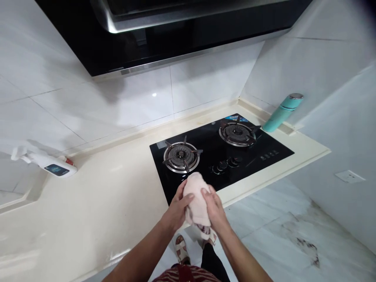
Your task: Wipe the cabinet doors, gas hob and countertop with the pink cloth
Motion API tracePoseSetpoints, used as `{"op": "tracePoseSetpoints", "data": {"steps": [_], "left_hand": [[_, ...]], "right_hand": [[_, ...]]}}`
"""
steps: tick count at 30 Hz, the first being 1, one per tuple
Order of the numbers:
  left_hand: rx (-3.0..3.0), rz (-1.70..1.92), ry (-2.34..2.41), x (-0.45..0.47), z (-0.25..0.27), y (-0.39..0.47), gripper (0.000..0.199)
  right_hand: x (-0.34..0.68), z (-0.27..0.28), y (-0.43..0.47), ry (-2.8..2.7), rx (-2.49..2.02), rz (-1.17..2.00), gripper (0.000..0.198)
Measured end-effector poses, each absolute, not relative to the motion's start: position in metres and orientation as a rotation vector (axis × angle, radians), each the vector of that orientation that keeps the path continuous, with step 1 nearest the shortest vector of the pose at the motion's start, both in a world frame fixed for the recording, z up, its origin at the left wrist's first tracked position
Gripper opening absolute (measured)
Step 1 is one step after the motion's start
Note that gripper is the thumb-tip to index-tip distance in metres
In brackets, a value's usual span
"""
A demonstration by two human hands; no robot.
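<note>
A folded pale pink cloth (197, 199) is held up between my two hands, over the front edge of the black gas hob (202, 137). My left hand (179, 205) grips its left side, with the thumb lying on top. From the right, my right hand (216, 207) closes on the opposite side, thumb also on top. A darker patterned part of the cloth hangs at the lower end. The fingers under the cloth are hidden. Just beyond the cloth lie the left burner (181, 154) and two control knobs (226, 165).
A white spray bottle (55, 164) stands at the left by the wall. Behind the hob's right end is a turquoise flask (282, 113). The right burner (237, 134) has a metal pan support. Overhead juts a black range hood (176, 43). The cream countertop (96, 199) runs leftward.
</note>
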State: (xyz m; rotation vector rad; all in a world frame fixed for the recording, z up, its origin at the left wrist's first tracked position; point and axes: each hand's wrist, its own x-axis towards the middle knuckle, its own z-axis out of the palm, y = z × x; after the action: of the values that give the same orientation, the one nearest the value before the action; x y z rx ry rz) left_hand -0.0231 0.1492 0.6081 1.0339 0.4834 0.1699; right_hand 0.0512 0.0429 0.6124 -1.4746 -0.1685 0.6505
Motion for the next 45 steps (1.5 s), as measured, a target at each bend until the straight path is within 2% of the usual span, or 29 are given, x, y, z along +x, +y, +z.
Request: {"op": "tracePoseSetpoints", "data": {"steps": [3, 7, 12, 16, 21, 26, 30, 35, 40, 45], "left_hand": [[1.384, 0.206, 0.492, 0.006, 0.588, 0.146, 0.065], [1.722, 0.322, 0.692, -0.004, 0.555, 0.158, 0.048], [1.778, 0.382, 0.778, -0.063, 0.543, 0.167, 0.034], [1.815, 0.429, 0.798, -0.094, 0.551, 0.168, 0.028], [1.88, 0.541, 0.83, -0.114, 0.559, 0.175, 0.027], [2.061, 0.694, 0.913, -0.131, 0.559, 0.192, 0.026], [2.315, 0.665, 0.847, -0.145, 0.56, 0.198, 0.021], [2.43, 0.667, 0.592, -0.146, 0.563, 0.192, 0.019], [2.344, 0.673, 0.518, -0.141, 0.56, 0.19, 0.017], [2.292, 0.615, 0.454, -0.139, 0.554, 0.183, 0.015]], "right_hand": [[0.096, 0.609, 0.027, -0.402, -1.796, 0.37, 0.051], [0.134, 0.57, 0.013, -0.505, -2.262, -0.081, 0.057], [0.13, 0.52, 0.029, -0.676, -2.392, -0.116, 0.064], [0.109, 0.51, 0.054, -0.756, -2.452, -0.22, 0.063], [0.041, 0.522, 0.073, -1.151, -2.367, -0.014, 0.052], [-0.033, 0.528, 0.098, -1.525, -2.142, 0.25, 0.068], [-0.035, 0.525, 0.089, -1.621, -2.04, 0.315, 0.055], [0.021, 0.509, 0.022, -1.409, -2.207, 0.288, 0.049], [0.146, 0.493, -0.063, -0.85, -2.57, -0.015, 0.059], [0.251, 0.499, -0.106, -0.207, -2.832, -0.067, 0.059]]}}
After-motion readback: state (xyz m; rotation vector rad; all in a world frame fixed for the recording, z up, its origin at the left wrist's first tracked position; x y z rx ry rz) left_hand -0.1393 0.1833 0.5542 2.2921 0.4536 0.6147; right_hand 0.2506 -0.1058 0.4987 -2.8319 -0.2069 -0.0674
